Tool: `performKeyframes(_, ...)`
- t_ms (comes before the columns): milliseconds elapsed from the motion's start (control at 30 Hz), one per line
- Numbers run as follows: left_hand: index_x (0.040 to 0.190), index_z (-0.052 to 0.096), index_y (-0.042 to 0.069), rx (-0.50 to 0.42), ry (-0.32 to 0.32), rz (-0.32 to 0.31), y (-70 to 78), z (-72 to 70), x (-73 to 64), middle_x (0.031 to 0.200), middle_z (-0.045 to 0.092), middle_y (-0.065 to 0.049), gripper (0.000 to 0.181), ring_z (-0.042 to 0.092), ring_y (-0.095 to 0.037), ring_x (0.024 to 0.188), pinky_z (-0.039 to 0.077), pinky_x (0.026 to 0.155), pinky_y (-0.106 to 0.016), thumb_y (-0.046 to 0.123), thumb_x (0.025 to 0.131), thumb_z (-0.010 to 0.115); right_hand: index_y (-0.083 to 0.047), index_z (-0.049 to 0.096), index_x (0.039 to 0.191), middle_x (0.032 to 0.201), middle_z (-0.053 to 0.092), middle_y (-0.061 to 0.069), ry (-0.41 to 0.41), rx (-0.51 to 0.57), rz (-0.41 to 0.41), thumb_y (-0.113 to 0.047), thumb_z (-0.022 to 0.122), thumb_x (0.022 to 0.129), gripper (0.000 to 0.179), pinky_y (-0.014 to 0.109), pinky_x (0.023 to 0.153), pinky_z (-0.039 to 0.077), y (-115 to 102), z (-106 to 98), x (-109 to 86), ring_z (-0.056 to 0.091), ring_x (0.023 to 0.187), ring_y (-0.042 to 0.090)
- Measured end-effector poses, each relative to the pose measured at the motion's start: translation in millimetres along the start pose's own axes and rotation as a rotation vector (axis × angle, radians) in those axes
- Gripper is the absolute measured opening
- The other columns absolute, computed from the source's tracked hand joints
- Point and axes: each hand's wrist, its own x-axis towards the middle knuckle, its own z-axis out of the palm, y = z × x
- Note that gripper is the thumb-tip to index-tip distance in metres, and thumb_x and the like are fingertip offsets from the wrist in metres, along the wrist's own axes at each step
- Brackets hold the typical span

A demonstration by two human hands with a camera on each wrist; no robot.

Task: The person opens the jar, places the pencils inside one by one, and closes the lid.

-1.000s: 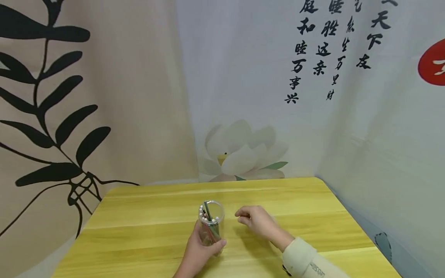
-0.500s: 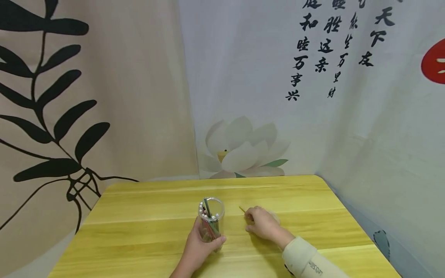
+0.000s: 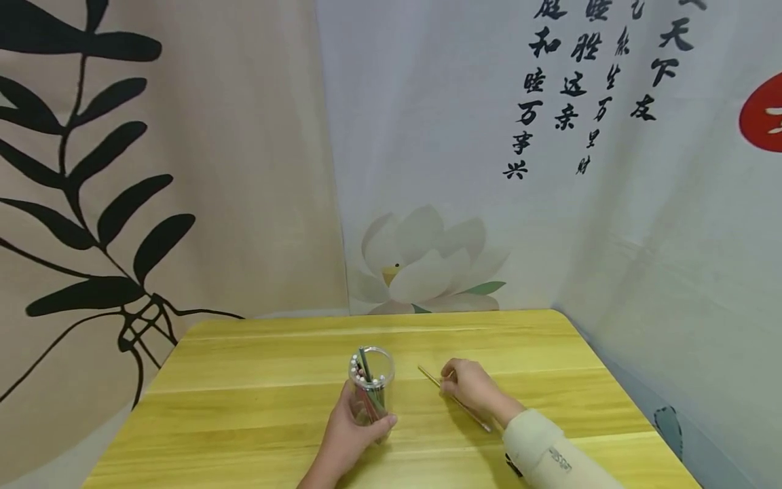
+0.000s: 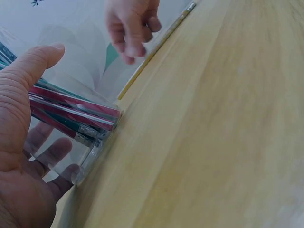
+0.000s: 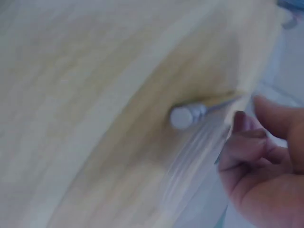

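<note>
My left hand [image 3: 351,431] grips a clear cup [image 4: 92,159] by its side, thumb across the front and fingers behind. Inside stand several pencils [image 4: 76,107], red and dark green, with white ends up at the rim in the head view. To the right, a single yellow pencil [image 3: 470,413] lies slantwise on the table. Over its middle hovers my right hand [image 3: 470,386], fingers loosely bent and nothing between them. In the right wrist view the pencil's white eraser end [image 5: 182,118] faces the camera, apart from the fingertips [image 5: 240,118].
The yellow wood-grain table [image 3: 244,407] has rounded far corners. Behind it hangs a pale curtain [image 3: 256,170] printed with dark leaves, a white flower and writing. A light sleeve [image 3: 537,435] covers the right forearm.
My right hand has shifted a little to the right and its fingers have come off the yellow pencil, which now shows along most of its length. The left hand and cup stay put.
</note>
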Motion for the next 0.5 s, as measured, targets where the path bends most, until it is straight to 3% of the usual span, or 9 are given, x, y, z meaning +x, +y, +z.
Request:
performKeyframes(100,0.165,0.032,0.023,-0.003,-0.011,0.006,-0.2,0.3,0.1,0.152,0.063,-0.013,0.102,0.053,-0.043,0.147,0.036,0.121,-0.073,0.026,0.083,0.093,0.0,0.07,0.121,0.108,0.075,0.009,0.059,0.099,0.03,-0.011,0.064,0.107,0.019,0.043,0.087,0.063,7,-13,2.2,0.072,0.099,0.022)
performKeyframes(200,0.165,0.032,0.025,0.0,-0.015,0.005,-0.3,0.0,0.1,0.153,0.062,-0.013,0.103,0.051,-0.045,0.149,0.035,0.12,-0.075,0.027,0.083,0.094,0.0,0.07,0.123,0.106,0.074,0.008,0.074,0.077,0.053,-0.017,0.068,0.106,0.024,0.045,0.088,0.062,14,-22,4.5,0.07,0.099,0.023)
performKeyframes(367,0.165,0.033,0.027,0.002,-0.001,-0.003,0.1,-2.4,-0.1,0.151,0.063,-0.013,0.102,0.051,-0.046,0.148,0.034,0.12,-0.077,0.028,0.083,0.094,-0.003,0.069,0.128,0.101,0.072,0.002,-0.03,-0.055,-0.04,-0.029,0.085,0.093,0.045,0.043,0.084,0.06,8,-10,6.0,0.066,0.094,0.019)
performKeyframes(500,0.165,0.033,0.027,0.0,0.014,-0.013,0.7,-3.6,-1.0,0.15,0.064,-0.013,0.103,0.052,-0.047,0.147,0.036,0.118,-0.078,0.028,0.082,0.094,0.0,0.066,0.13,0.09,0.072,0.003,-0.122,-0.098,-0.119,-0.016,0.081,0.095,0.041,0.039,0.072,0.061,-10,8,6.8,0.065,0.079,0.017)
